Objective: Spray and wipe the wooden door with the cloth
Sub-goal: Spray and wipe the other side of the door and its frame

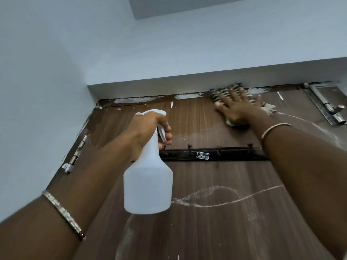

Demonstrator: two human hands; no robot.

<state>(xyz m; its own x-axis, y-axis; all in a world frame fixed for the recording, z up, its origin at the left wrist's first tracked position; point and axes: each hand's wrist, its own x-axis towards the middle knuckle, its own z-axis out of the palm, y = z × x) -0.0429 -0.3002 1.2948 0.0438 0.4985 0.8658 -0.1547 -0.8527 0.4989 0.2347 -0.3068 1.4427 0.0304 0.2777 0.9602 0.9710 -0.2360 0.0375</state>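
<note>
1. Wooden door (216, 231), brown with a straight grain, fills the lower and middle view, seen from below up to its top edge. White streaks (216, 200) curl across its face, and white paint smears sit along the top edge.
2. A pale blue-white painted wall (47, 72) surrounds the door on the left and above.
3. A white translucent plastic spray bottle (148, 184) is held up in front of the door's left half. Its body points back toward the camera and its nozzle toward the top of the door.
4. A black metal hook rail (234, 153) with a small label runs across the door, between the two forearms.
5. The left hand (148, 128) is raised with the arm stretched upward. Its fingers curl round the bottle's neck and lie over the trigger.
6. The right hand (238, 107) reaches to the door's top edge, right of centre. Its palm lies flat, with the fingers straight and slightly spread and the thumb out to the left, pressing on the cloth.
7. The black-and-white patterned cloth (225, 91) lies against the door under that hand, showing past the fingertips and beside the palm.
8. A steel bolt latch (326, 107) is fixed at the door's upper right corner.
9. A steel hinge (77, 156) sits on the left edge.
10. A thin bracelet (63, 214) circles the left wrist; a thin bangle (274, 129) circles the right.
</note>
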